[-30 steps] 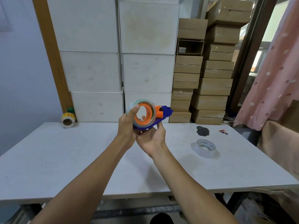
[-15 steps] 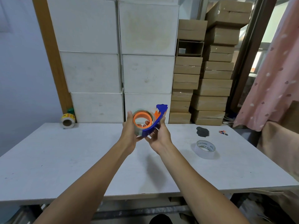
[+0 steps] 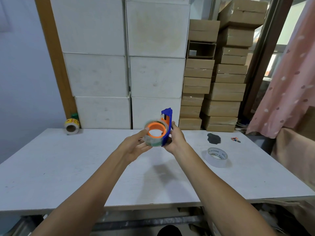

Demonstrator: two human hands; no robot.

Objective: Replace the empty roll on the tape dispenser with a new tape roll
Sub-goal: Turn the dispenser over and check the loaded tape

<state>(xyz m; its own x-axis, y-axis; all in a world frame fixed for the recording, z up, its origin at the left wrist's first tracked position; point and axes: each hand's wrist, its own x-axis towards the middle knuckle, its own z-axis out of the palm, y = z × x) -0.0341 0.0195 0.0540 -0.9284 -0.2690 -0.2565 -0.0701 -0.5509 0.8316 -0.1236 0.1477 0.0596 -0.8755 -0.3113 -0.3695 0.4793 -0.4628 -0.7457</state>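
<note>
While the dispenser is held clear of the white table [image 3: 85, 167], a tape roll is being seated on its hub.
A blue tape dispenser [image 3: 167, 126] with an orange hub [image 3: 156, 131] is gripped by the right hand [image 3: 175, 140], fingers closed round its frame. A clear tape roll [image 3: 153, 139] sits around the hub, cupped from below by the left hand [image 3: 136, 145] with the thumb on its rim. Seating is judged nearly complete; the next move calls for the free end to be found and fed to the blade. Another roll [image 3: 216, 157] lies on the table, well apart to the right.
</note>
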